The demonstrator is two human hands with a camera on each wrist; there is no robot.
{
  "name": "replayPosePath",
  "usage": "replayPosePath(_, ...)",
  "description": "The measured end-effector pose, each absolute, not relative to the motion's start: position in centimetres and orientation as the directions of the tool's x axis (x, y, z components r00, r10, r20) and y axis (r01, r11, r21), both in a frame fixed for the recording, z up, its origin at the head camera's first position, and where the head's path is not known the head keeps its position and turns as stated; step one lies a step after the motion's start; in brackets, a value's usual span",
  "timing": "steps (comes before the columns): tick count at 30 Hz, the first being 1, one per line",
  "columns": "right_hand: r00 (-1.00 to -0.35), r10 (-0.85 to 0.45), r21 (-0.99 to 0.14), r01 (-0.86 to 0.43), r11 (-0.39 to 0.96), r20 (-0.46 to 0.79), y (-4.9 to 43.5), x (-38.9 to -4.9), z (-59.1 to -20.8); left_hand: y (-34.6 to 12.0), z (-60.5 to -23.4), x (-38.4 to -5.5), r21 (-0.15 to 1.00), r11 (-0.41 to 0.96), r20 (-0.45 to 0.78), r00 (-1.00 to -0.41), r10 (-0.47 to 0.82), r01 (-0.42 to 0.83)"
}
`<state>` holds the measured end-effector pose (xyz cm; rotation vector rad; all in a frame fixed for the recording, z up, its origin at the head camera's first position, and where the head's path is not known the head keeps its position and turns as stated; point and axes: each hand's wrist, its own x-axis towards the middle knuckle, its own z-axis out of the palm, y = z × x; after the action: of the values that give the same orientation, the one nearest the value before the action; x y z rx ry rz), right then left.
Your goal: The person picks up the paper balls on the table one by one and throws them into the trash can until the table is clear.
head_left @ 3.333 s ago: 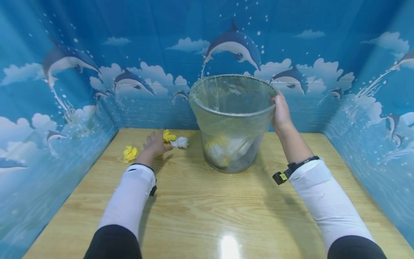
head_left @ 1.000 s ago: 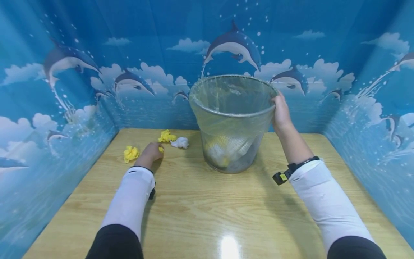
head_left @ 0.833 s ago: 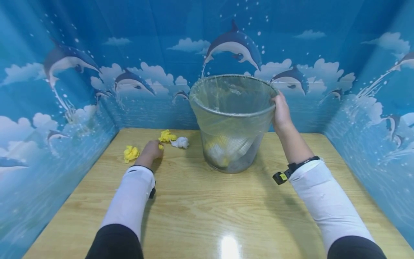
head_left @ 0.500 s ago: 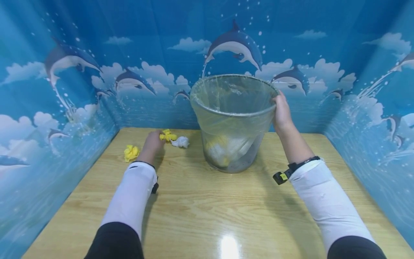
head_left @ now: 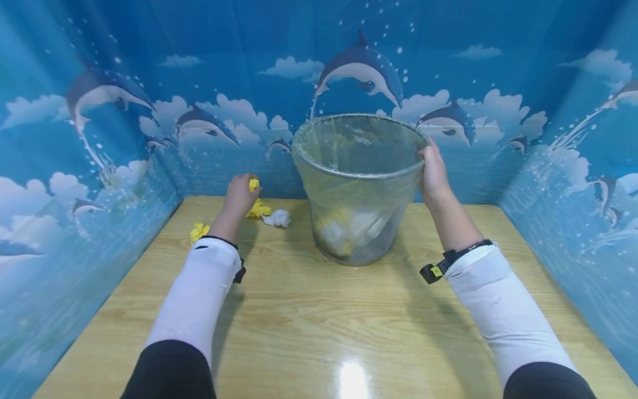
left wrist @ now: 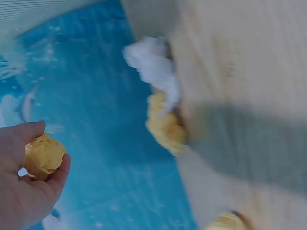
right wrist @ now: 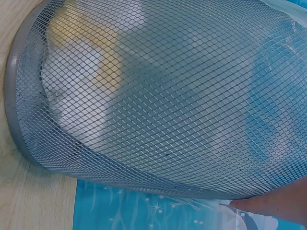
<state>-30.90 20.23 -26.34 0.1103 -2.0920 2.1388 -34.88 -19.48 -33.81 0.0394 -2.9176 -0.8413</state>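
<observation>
My left hand [head_left: 240, 194] pinches a crumpled yellow paper ball [left wrist: 44, 156] between thumb and fingers, raised above the far left of the table. Below it in the head view lie another yellow paper ball [head_left: 259, 209] and a white one [head_left: 277, 218], side by side. A further yellow ball [head_left: 199, 231] is partly covered by my left wrist. My right hand [head_left: 432, 170] grips the right rim of a mesh wastebasket [head_left: 356, 191], which stands upright with a clear plastic liner. Yellow and white crumpled paper [right wrist: 79, 96] shows through the mesh near its bottom.
The wooden table [head_left: 309, 316] reaches back to a blue curtain [head_left: 279, 50] printed with dolphins, which also closes off both sides. The wastebasket stands at the back, right of the loose paper balls.
My left hand went from open fingers by the paper balls to pinching a yellow one near the tabletop, then lifted it up and back. My right hand and the wastebasket stayed in place.
</observation>
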Motion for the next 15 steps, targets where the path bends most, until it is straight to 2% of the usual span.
replayPosePath(7,-0.984,0.054,-0.985,-0.17,-0.024,0.168,20.1,-31.0,-26.4,-17.3,-30.4,-34.0,0.612,0.789,0.193,-0.978,-0.077,0.059)
replayPosePath(15,-0.985,0.058,-0.986,-0.163,-0.033,0.161,20.1,-30.9,-26.4,-15.2,-27.8,-34.1,0.652,0.748,0.293,-0.951,-0.095,0.127)
